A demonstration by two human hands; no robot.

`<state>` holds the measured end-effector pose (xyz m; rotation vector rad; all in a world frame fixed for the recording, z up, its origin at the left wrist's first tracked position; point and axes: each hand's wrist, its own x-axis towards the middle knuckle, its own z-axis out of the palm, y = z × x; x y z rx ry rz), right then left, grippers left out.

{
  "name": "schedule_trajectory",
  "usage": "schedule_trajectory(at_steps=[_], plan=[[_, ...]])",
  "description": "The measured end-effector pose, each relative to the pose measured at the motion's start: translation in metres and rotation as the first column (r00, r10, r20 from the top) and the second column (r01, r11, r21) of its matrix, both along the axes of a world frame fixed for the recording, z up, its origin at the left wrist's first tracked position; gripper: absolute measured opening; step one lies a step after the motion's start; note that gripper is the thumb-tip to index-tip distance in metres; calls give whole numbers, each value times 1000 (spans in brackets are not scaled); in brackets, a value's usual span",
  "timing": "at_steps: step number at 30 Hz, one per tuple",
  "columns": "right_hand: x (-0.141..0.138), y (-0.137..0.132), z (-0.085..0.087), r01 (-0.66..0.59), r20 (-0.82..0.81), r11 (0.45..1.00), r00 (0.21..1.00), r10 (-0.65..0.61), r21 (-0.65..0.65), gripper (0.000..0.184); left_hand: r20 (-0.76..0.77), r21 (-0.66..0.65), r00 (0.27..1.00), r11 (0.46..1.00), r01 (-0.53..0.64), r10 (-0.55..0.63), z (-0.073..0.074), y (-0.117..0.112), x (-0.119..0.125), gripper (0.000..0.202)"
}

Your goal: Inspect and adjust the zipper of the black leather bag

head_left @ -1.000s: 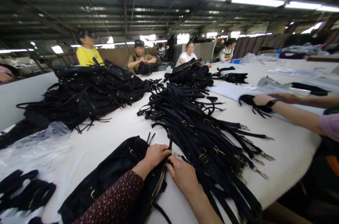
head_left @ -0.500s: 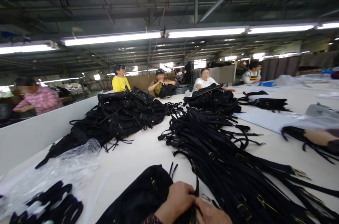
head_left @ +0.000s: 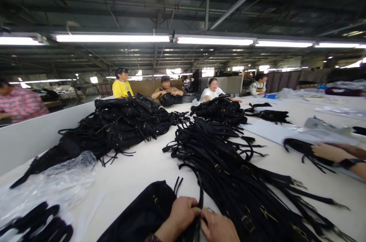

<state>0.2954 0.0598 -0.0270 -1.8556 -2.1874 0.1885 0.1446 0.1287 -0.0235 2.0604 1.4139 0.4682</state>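
Observation:
A black bag (head_left: 137, 211) with a small brass buckle lies at the front of the table, under my hands. My left hand (head_left: 181, 215) is closed at the bag's right edge, its fingers pinching a black strap (head_left: 200, 192). Close beside it, my right hand (head_left: 219, 226) is closed on the same strap, the fingertips of both hands nearly meeting. The strap rises past the fingers towards a pile of black straps (head_left: 228, 173) with brass buckles and metal clips. The lower part of the bag falls outside the picture.
A heap of black bags (head_left: 122, 120) lies at the left, near crumpled clear plastic (head_left: 65, 181). Bundled black straps (head_left: 37, 223) are at the front left. Another person's hands (head_left: 331, 152) hold a black bag at the right. Several people sit around the table.
The view has turned slightly right, so things appear farther left. My hands stay at the strap beside the bag. At the right, another person's hands and black bag have come further into view.

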Motion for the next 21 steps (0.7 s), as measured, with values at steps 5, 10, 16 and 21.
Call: schedule_trajectory(at_steps=[5, 10, 16, 21], plan=[[-7, 9, 22, -64, 122, 996, 990, 71, -55, 28, 24, -46, 999, 999, 29, -28, -7, 8, -8, 21], [-11, 7, 20, -202, 146, 975, 966, 214, -95, 22, 24, -81, 999, 996, 32, -31, -9, 10, -12, 22], [-14, -7, 18, -239, 95, 965, 964, 249, -108, 16, 25, -69, 1000, 998, 5, -4, -5, 8, -11, 27], [-29, -37, 23, -319, 11, 941, 947, 322, -108, 12, 36, -76, 999, 997, 7, -4, -3, 8, -13, 27]])
